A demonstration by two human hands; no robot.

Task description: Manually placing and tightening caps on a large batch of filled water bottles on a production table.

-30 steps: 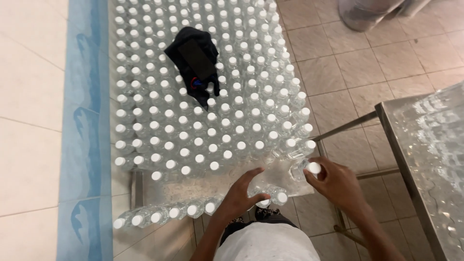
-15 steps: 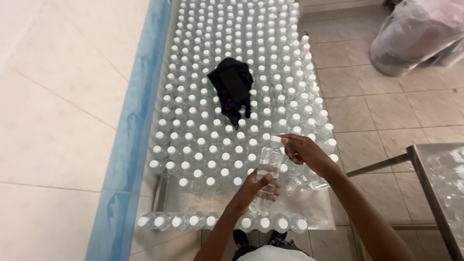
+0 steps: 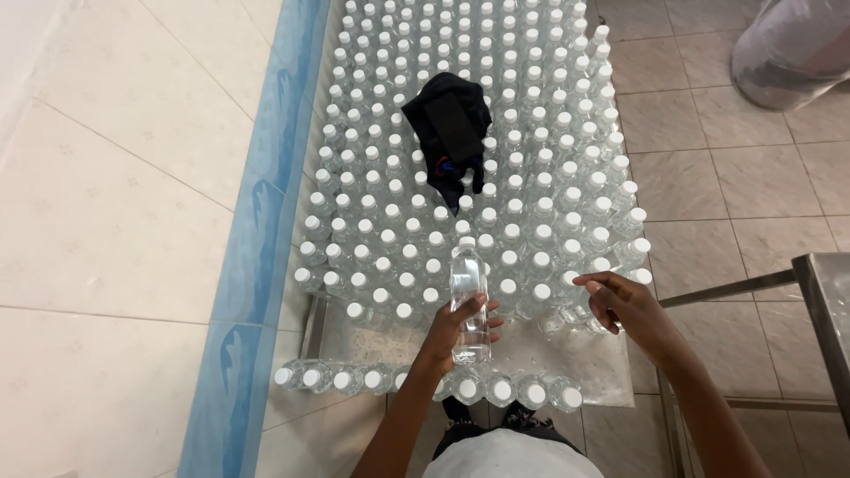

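My left hand [image 3: 453,327] grips a clear plastic water bottle [image 3: 468,296] with a white cap, held above the near end of a long table. My right hand [image 3: 620,303] hovers to the right of it with fingers apart and nothing in it, just over the bottles at the near right corner. Packed rows of capped water bottles [image 3: 496,168] cover the table from the far end down to a bare strip of tabletop [image 3: 381,341]. A single row of bottles [image 3: 425,382] lines the near edge.
A black cloth with a dark flat device [image 3: 450,133] lies on top of the bottles mid-table. A tiled wall with a blue band [image 3: 257,248] runs along the left. A metal table [image 3: 828,301] stands at the right, a wrapped bundle [image 3: 792,49] at top right.
The view swung toward the table. My left hand kept the bottle and brought it to the near middle; my right hand let go of it and drew off to the right.
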